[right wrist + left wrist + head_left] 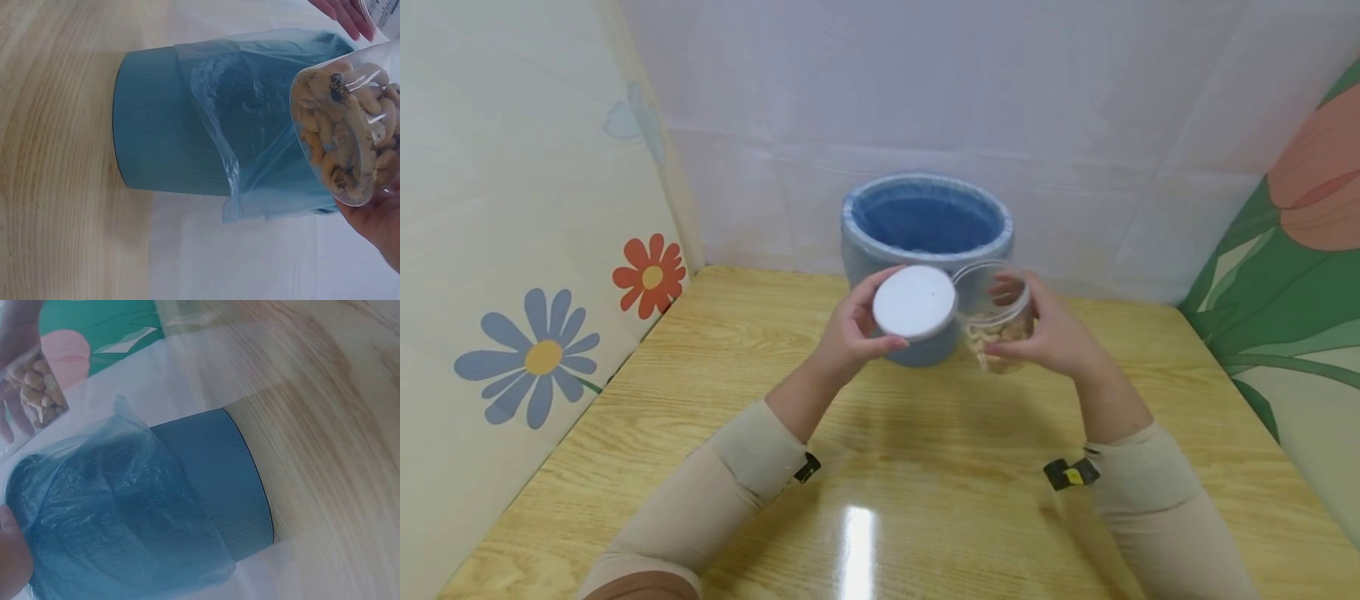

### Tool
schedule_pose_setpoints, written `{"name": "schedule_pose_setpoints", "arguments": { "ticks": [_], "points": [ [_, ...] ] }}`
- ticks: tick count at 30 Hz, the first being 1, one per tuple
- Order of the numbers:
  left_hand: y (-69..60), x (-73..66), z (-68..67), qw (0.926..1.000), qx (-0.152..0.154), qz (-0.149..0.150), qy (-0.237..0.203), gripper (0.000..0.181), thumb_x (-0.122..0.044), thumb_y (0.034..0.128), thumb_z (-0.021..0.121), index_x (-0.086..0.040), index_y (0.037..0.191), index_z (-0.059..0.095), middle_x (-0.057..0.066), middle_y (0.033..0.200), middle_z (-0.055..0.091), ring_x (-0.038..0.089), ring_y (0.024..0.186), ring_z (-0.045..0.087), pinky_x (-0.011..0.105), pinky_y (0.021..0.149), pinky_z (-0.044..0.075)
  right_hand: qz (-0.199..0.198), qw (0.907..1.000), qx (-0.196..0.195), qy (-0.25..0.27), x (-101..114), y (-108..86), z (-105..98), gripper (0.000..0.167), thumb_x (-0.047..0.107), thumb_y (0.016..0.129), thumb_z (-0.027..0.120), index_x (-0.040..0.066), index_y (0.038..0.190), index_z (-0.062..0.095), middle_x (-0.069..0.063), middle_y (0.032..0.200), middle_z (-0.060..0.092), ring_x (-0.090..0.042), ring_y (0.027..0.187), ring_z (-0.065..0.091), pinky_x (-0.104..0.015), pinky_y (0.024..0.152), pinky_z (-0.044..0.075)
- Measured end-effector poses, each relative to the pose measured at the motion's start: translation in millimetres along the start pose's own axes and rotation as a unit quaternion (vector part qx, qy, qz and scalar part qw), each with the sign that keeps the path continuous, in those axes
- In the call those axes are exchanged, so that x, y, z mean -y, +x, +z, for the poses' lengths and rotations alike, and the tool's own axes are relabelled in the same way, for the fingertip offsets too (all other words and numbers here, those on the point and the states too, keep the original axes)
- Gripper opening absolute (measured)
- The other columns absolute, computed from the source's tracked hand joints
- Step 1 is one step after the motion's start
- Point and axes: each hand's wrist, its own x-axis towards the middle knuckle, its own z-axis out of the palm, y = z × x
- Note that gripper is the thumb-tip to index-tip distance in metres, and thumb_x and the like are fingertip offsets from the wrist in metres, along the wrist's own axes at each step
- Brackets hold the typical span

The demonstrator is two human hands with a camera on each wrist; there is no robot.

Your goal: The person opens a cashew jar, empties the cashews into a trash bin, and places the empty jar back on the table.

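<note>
The table [955,517] runs off the lower edge of the head view, its back edge meeting a pale sheet [760,200] in the middle of the frame. A flowered panel [647,367] bounds it at left, a tulip-patterned panel [1247,367] at right. Wide strips of wood grain lie between the forearms and both panels. Near the back edge, upper centre, stands a blue bin [857,254], upright and open at the top, with a translucent blue liner [131,512] folded over its rim.

In front of the bin, at the centre of the frame, the left hand [859,323] grips a white round lid [914,302] by its edge, and the right hand [1060,337] is wrapped round a clear jar [1011,332] just beside it. Whether lid and jar touch cannot be told. The jar tilts, part-filled with curved tan pieces [328,119], some bearing dark patches
</note>
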Motion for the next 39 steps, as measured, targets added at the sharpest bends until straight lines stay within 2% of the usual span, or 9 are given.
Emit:
{"name": "schedule_pose_setpoints", "arguments": {
  "ticks": [6,11,15,20,22,24,29,33,39],
  "points": [
    [-3.4,0.7,-1.7,1.0000,0.001,-0.007,-0.001,0.104,-0.045,0.0593,0.082,0.006,0.135,0.034,0.020,0.135,0.040,0.027,0.119,0.044,0.035,0.099,0.039,0.004,0.9999,-0.009,0.005,-2.9,-1.9,-6.2,0.088,0.010,0.062,0.084,0.007,0.134,0.035,-0.017,0.125,0.050,-0.032,0.113,0.047,-0.051,0.098,0.035],
    [-6.6,3.5,-1.9,0.9999,0.008,-0.014,-0.004,0.103,-0.045,0.0593,0.082,0.007,0.135,0.034,0.022,0.134,0.041,0.026,0.117,0.046,0.036,0.100,0.039,0.006,0.9999,-0.015,0.006,-4.0,-3.4,-10.1,0.088,0.008,0.062,0.084,0.007,0.134,0.035,-0.017,0.125,0.050,-0.031,0.112,0.048,-0.051,0.096,0.038],
    [-10.0,8.7,-2.8,0.9994,0.018,-0.027,0.011,0.100,-0.041,0.0601,0.083,0.005,0.135,0.035,0.023,0.133,0.042,0.027,0.115,0.048,0.037,0.100,0.040,0.003,0.9997,-0.022,-0.001,-4.6,-4.6,-13.0,0.087,0.006,0.062,0.083,0.008,0.135,0.035,-0.016,0.124,0.051,-0.031,0.111,0.049,-0.046,0.094,0.040],
    [-15.1,16.1,-5.7,0.9973,0.031,-0.051,0.043,0.084,-0.010,0.0647,0.080,0.001,0.136,0.038,0.020,0.132,0.044,0.027,0.111,0.052,0.036,0.097,0.042,-0.004,0.9993,-0.035,-0.013,-5.9,-5.6,-16.1,0.085,0.005,0.063,0.082,0.010,0.135,0.037,-0.013,0.122,0.052,-0.031,0.108,0.050,-0.028,0.089,0.043],
    [-16.6,19.2,-6.6,0.9963,0.033,-0.057,0.056,0.081,0.003,0.0636,0.076,0.001,0.136,0.038,0.020,0.132,0.044,0.029,0.109,0.053,0.036,0.096,0.043,-0.005,0.9992,-0.038,-0.015,-6.2,-6.0,-16.9,0.085,0.004,0.063,0.082,0.011,0.135,0.036,-0.012,0.121,0.052,-0.029,0.107,0.051,-0.024,0.086,0.043],
    [-17.8,22.5,-7.3,0.9948,0.036,-0.060,0.074,0.081,0.009,0.0627,0.074,0.000,0.135,0.039,0.020,0.131,0.045,0.030,0.108,0.054,0.037,0.095,0.044,-0.004,0.9991,-0.040,-0.013,-6.2,-6.3,-17.5,0.085,0.004,0.063,0.082,0.012,0.134,0.037,-0.011,0.121,0.052,-0.027,0.107,0.051,-0.023,0.085,0.043],
    [-21.1,31.9,-7.7,0.9893,0.054,-0.076,0.112,0.080,0.007,0.0635,0.077,-0.001,0.135,0.041,0.018,0.132,0.046,0.030,0.109,0.055,0.037,0.095,0.044,0.002,0.9989,-0.045,-0.014,-5.5,-7.2,-18.9,0.085,0.005,0.063,0.082,0.013,0.134,0.037,-0.009,0.123,0.052,-0.026,0.107,0.050,-0.024,0.080,0.043],
    [-22.7,37.1,-7.3,0.9871,0.073,-0.081,0.117,0.080,0.006,0.0636,0.078,-0.002,0.134,0.041,0.016,0.133,0.045,0.028,0.112,0.053,0.038,0.098,0.041,-0.006,0.9987,-0.048,-0.019,-4.7,-7.5,-20.2,0.085,0.002,0.063,0.081,0.010,0.134,0.036,-0.011,0.123,0.052,-0.029,0.107,0.050,-0.021,0.069,0.042],
    [-21.1,40.7,-7.1,0.9846,0.090,-0.083,0.124,0.081,0.004,0.0631,0.079,-0.001,0.134,0.041,0.017,0.132,0.046,0.028,0.114,0.053,0.037,0.098,0.042,-0.010,0.9983,-0.056,-0.015,-3.8,-8.6,-21.9,0.084,-0.001,0.063,0.080,0.009,0.134,0.036,-0.014,0.123,0.052,-0.024,0.107,0.051,-0.020,0.064,0.041]
  ]
}}
